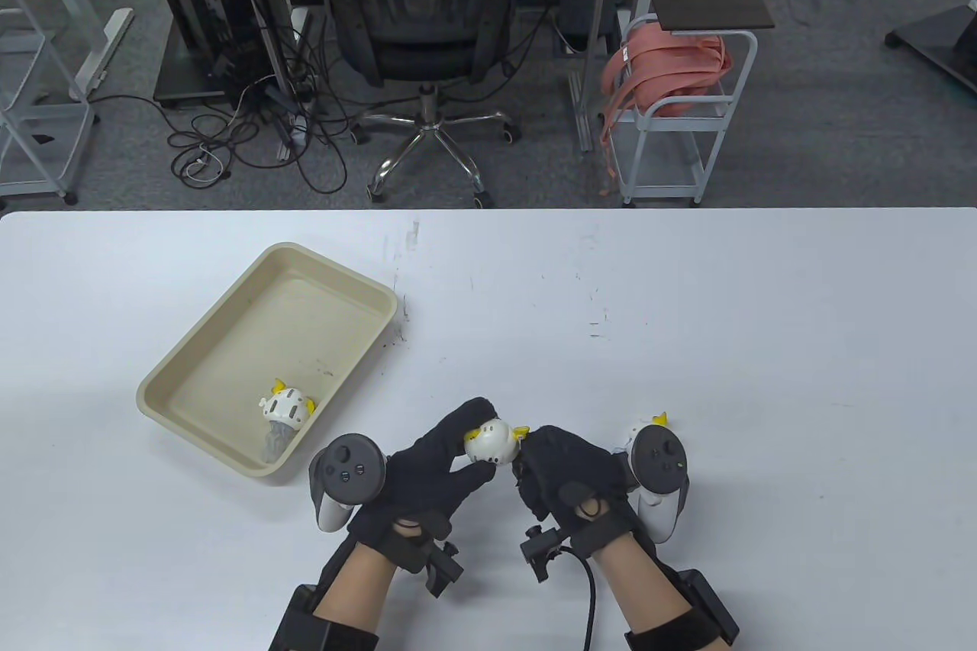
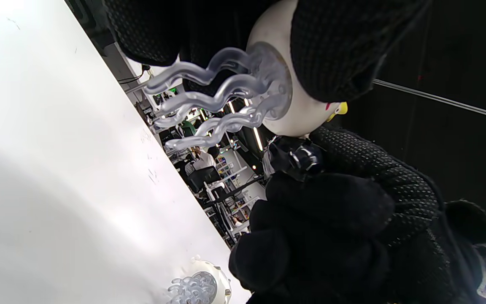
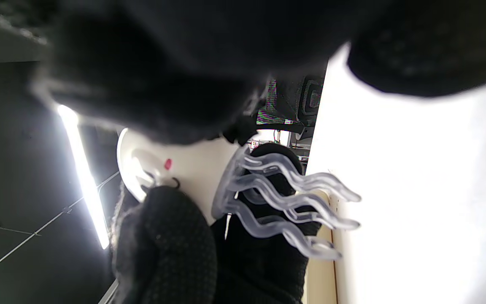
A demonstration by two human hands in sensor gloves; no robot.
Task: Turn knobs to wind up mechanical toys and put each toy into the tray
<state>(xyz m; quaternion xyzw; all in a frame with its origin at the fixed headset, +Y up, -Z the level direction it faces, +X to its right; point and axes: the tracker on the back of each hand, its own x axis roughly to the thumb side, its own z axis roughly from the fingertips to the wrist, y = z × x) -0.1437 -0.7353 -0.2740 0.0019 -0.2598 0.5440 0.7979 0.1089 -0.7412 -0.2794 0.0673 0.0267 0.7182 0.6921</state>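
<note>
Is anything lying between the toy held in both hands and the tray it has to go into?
Nothing visible does. The held toy sits right of the tray, with bare table between; one toy in the tray lies near its close corner.

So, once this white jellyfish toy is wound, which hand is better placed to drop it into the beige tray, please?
Left: the left hand grips the white jellyfish toy, and the beige tray lies on its side.

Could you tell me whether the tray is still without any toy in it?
No, one white toy with wavy clear legs already lies in the near corner of the beige tray in the table view.
</note>
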